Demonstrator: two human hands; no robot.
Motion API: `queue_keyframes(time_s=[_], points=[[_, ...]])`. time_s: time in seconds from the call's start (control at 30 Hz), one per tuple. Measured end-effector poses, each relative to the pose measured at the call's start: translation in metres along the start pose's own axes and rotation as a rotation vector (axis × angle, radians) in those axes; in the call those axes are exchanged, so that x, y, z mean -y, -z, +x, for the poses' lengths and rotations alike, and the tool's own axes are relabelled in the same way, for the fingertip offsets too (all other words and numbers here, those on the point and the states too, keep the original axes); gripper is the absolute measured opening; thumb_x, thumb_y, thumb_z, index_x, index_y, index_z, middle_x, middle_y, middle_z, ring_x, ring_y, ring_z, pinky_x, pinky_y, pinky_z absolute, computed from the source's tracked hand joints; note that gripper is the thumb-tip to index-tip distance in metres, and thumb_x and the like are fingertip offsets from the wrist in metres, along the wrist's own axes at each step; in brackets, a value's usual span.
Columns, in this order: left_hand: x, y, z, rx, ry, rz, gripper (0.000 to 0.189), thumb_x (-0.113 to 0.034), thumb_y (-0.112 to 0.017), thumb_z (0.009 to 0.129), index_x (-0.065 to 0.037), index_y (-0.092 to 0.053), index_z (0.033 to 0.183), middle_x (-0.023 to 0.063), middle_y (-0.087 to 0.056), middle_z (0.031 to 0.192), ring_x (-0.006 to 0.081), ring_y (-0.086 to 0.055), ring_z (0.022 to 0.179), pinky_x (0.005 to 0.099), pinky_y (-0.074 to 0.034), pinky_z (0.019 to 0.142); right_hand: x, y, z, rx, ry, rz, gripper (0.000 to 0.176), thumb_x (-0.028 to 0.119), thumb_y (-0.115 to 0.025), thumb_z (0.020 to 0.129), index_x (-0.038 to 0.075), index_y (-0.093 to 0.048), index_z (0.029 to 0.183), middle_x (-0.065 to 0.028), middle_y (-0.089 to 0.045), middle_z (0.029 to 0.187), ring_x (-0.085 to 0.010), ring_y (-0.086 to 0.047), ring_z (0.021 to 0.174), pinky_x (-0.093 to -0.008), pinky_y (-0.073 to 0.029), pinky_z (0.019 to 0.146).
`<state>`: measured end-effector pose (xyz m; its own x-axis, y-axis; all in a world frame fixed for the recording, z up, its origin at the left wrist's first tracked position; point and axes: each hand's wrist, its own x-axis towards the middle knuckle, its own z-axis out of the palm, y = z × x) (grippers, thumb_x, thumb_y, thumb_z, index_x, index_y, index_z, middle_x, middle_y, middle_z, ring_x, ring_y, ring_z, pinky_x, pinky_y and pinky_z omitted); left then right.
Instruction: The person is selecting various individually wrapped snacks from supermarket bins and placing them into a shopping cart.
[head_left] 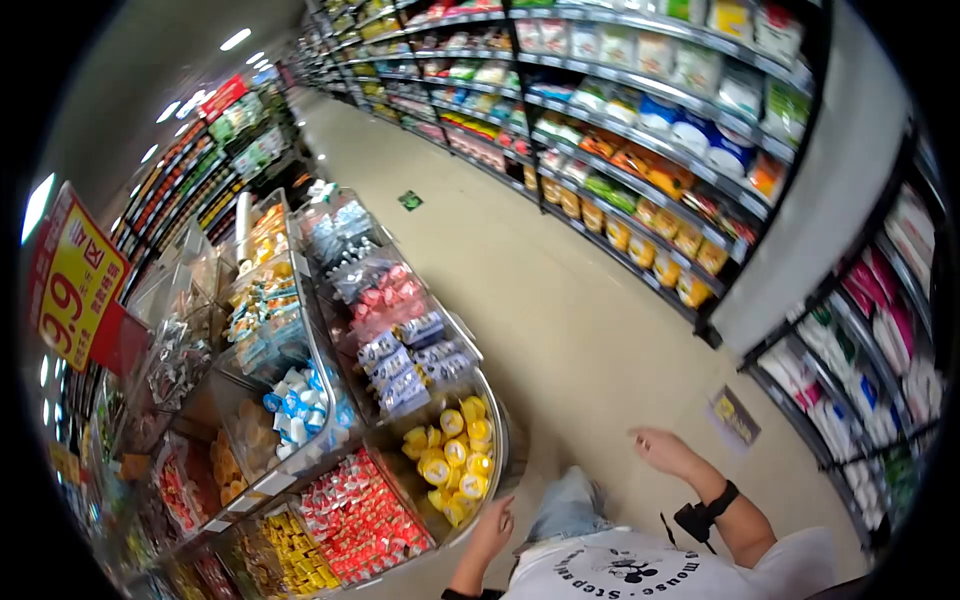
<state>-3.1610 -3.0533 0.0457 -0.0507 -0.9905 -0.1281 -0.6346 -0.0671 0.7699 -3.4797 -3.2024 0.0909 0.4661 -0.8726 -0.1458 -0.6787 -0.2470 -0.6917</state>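
Observation:
My left hand (pixel 492 525) hangs low beside the rounded clear corner of the candy display, nearest to the bin of yellow round packs (pixel 455 455). Its fingers look curled, but they are blurred. My right hand (pixel 662 450) is out over the floor, away from the shelves, with its fingers loosely bent and nothing visible between them. A black strap (pixel 706 510) circles the right wrist. Left of the yellow packs lie red-wrapped sweets (pixel 362 515), and purple-and-white packets (pixel 405 365) fill the bin behind.
Tall shelves of bagged goods (pixel 640 120) line the right side of the aisle floor (pixel 480 240). A red and yellow price sign (pixel 78 285) stands at the left. A floor sticker (pixel 735 417) lies near the right shelves, a green one (pixel 410 201) farther off.

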Motion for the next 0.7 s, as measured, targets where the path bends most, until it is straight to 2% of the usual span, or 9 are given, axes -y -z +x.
queue_keyframes(time_s=[0.1,0.23,0.3,0.37,0.43,0.57,0.6,0.63,0.7], points=[[0.018,-0.006,0.027,0.111,0.315,-0.279,0.037,-0.015,-0.050,0.076,-0.005,-0.041,0.111,0.0125,-0.053,0.092,0.0188,-0.054,0.079,0.0292,-0.043,0.070,-0.065,-0.014,0.084,0.321,0.123,-0.322,0.027,0.020,-0.045,0.074,0.007,-0.051,0.097,-0.0153,-0.056,0.083,-0.0313,-0.053,0.077,-0.0362,-0.044,0.067],[0.011,0.017,0.123,0.029,0.317,-0.341,0.036,-0.021,-0.048,0.079,-0.004,-0.042,0.110,0.0130,-0.054,0.092,0.0173,-0.054,0.081,0.0279,-0.043,0.071,-0.185,-0.001,0.153,0.119,-0.171,-0.133,0.025,0.020,-0.044,0.073,0.004,-0.055,0.088,-0.0159,-0.057,0.080,-0.0275,-0.055,0.074,-0.0353,-0.044,0.064],[-0.012,0.025,0.180,-0.033,0.300,-0.396,0.036,-0.022,-0.048,0.080,-0.003,-0.042,0.109,0.0133,-0.055,0.092,0.0179,-0.054,0.082,0.0277,-0.043,0.072,-0.296,0.023,0.165,0.507,0.103,-0.560,0.020,0.017,-0.042,0.074,0.003,-0.054,0.081,-0.0150,-0.057,0.071,-0.0264,-0.055,0.056,-0.0347,-0.045,0.052],[-0.015,0.028,0.252,-0.086,0.236,-0.446,0.035,-0.022,-0.047,0.080,-0.002,-0.042,0.108,0.0130,-0.055,0.092,0.0187,-0.055,0.082,0.0279,-0.043,0.072,-0.318,0.070,0.172,0.479,-0.397,-0.110,0.020,0.015,-0.041,0.074,0.002,-0.053,0.067,-0.0131,-0.056,0.062,-0.0214,-0.053,0.048,-0.0331,-0.043,0.043],[-0.016,0.034,0.318,-0.016,0.141,-0.233,0.036,-0.021,-0.047,0.078,-0.002,-0.042,0.108,0.0148,-0.053,0.097,0.0240,-0.052,0.087,0.0303,-0.041,0.075,-0.370,0.085,0.179,0.101,-0.791,0.185,0.024,0.016,-0.041,0.072,0.001,-0.056,0.062,-0.0144,-0.054,0.062,-0.0256,-0.054,0.054,-0.0342,-0.044,0.048],[-0.018,0.062,0.428,0.071,0.141,0.140,0.035,-0.021,-0.047,0.076,-0.001,-0.044,0.105,0.0188,-0.050,0.099,0.0317,-0.048,0.090,0.0361,-0.039,0.077,-0.431,0.126,0.219,0.073,-0.819,0.309,0.022,0.017,-0.038,0.077,0.000,-0.051,0.072,-0.0135,-0.056,0.062,-0.0208,-0.055,0.049,-0.0292,-0.045,0.041],[-0.008,0.063,0.451,0.063,0.198,0.177,0.035,-0.022,-0.047,0.076,-0.001,-0.045,0.104,0.0187,-0.050,0.099,0.0316,-0.048,0.090,0.0363,-0.039,0.077,-0.558,0.108,0.226,0.260,-0.837,0.457,0.022,0.018,-0.039,0.077,0.001,-0.052,0.074,-0.0133,-0.056,0.063,-0.0206,-0.056,0.050,-0.0304,-0.046,0.042],[0.003,0.061,0.473,0.057,0.257,0.210,0.034,-0.022,-0.046,0.076,-0.001,-0.045,0.103,0.0185,-0.051,0.099,0.0315,-0.048,0.091,0.0365,-0.039,0.077,-0.602,0.114,0.244,0.453,-0.858,0.589,0.021,0.018,-0.040,0.077,0.001,-0.053,0.076,-0.0132,-0.057,0.064,-0.0204,-0.056,0.050,-0.0316,-0.046,0.043],[0.036,0.051,0.505,-0.101,0.395,-0.095,0.031,-0.019,-0.044,0.077,-0.003,-0.046,0.103,0.0176,-0.053,0.096,0.0308,-0.049,0.090,0.0345,-0.040,0.076,-0.535,0.142,0.296,0.286,-0.937,0.156,0.021,0.018,-0.041,0.076,0.001,-0.054,0.076,-0.0129,-0.057,0.065,-0.0204,-0.057,0.051,-0.0329,-0.046,0.044]])
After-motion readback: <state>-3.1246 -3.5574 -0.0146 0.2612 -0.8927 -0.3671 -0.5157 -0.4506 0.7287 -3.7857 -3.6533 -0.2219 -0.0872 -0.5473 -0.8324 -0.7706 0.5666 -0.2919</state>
